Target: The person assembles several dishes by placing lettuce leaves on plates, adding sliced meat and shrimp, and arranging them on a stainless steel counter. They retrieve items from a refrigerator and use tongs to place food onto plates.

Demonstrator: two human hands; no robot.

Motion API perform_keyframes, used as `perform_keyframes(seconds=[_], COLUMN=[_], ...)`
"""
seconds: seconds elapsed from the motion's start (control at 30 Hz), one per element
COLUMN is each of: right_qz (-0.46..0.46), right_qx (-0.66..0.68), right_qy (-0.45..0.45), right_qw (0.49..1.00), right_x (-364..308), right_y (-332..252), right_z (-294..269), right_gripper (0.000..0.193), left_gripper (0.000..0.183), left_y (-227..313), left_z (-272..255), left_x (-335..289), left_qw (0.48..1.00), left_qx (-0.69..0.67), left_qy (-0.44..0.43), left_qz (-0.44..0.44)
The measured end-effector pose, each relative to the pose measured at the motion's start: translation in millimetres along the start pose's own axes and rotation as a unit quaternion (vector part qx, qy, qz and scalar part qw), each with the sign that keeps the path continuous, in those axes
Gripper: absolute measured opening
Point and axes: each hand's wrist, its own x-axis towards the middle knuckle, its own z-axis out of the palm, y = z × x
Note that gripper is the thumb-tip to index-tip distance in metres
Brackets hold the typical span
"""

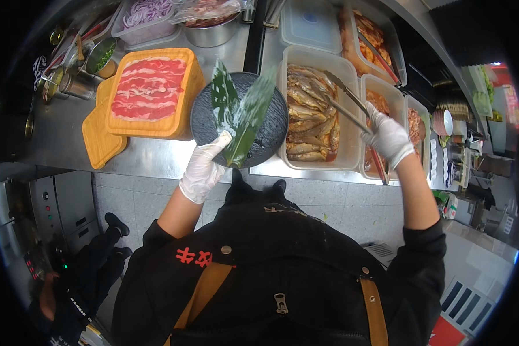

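Observation:
My left hand (202, 173), in a white glove, grips a round black plate (268, 130) at its near left rim, thumb on top. Two green leaves (251, 115) lie spread in a V on it, their lower ends beside my thumb. Metal tongs (349, 89) are in my gloved right hand (391, 138), which is closed round them. Their tips are apart over a clear tub of small whole fish (311, 109), with no fish between them. My right hand is above neighbouring tubs of reddish marinated meat (378, 102).
Left of the plate, a wooden box (193, 86) bears sliced raw meat (150, 89). Behind are a tub of sliced purple onion (147, 14) and a metal pot (213, 34). Another tub with red-handled tongs (378, 55) stands far right. Another person (92, 282) is at lower left.

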Motion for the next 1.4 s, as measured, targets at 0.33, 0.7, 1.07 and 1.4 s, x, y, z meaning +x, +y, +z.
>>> perform_keyframes(seconds=[0.33,0.7,1.07,1.4], right_qz=[-0.107,-0.155,-0.187,-0.218], right_qx=[-0.108,-0.102,-0.071,-0.240], right_qy=[-0.093,0.035,0.145,0.058], right_qw=[0.984,0.982,0.969,0.944], right_x=[79,26,-66,-74], right_y=[18,38,18,-72], right_z=[-19,-19,-28,-26], right_gripper=[0.060,0.051,0.059,0.067], left_gripper=[0.026,0.028,0.034,0.034], left_y=[-16,-38,-55,-50], left_z=[-2,39,56,51], left_x=[-16,-7,18,19], left_qw=[0.997,1.000,0.997,0.996], left_qx=[0.064,-0.001,0.041,0.003], left_qy=[0.048,-0.027,-0.006,-0.063], left_qz=[-0.019,0.009,0.060,0.061])
